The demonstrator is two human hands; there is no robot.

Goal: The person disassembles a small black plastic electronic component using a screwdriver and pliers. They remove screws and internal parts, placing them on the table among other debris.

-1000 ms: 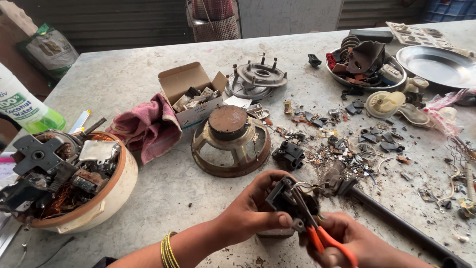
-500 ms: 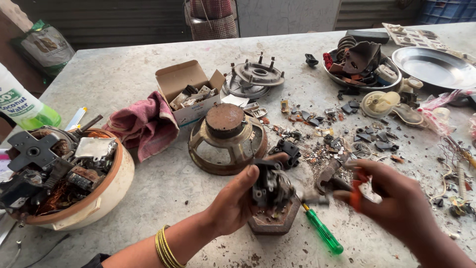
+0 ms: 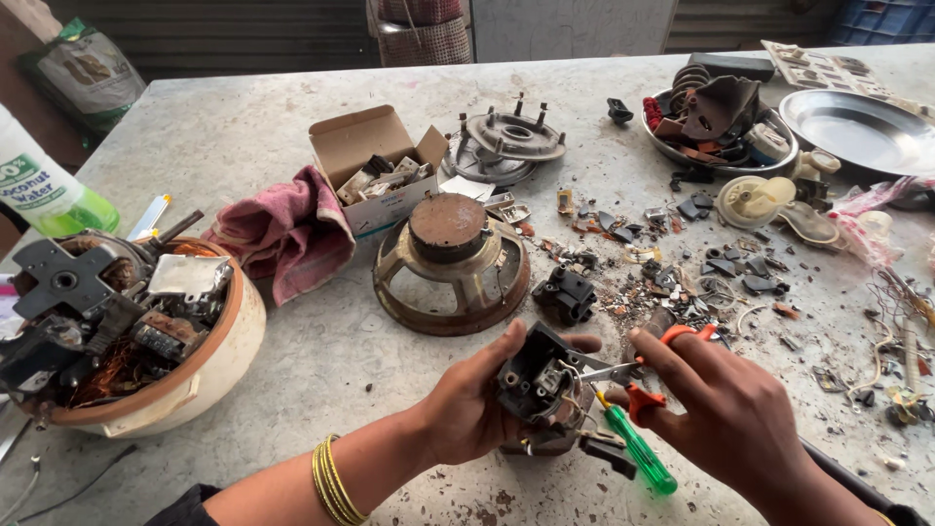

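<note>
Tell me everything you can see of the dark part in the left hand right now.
The dark part is a small blackish block, seemingly plastic with metal contacts and thin wires showing at its open face. It looks dirty and worn. The left hand holds it just above the table, tilted, thumb along its top edge. The tips of orange-handled scissors, in the right hand, reach into its right side. Just below it lies a green-handled screwdriver. Its underside is hidden.

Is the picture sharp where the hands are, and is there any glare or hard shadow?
Head view: soft, even daylight, faint shadows; left hand and dark motor part sharp, right hand slightly soft; mild sheen on the steel plate; wide-lens stretching at the edges.
</note>
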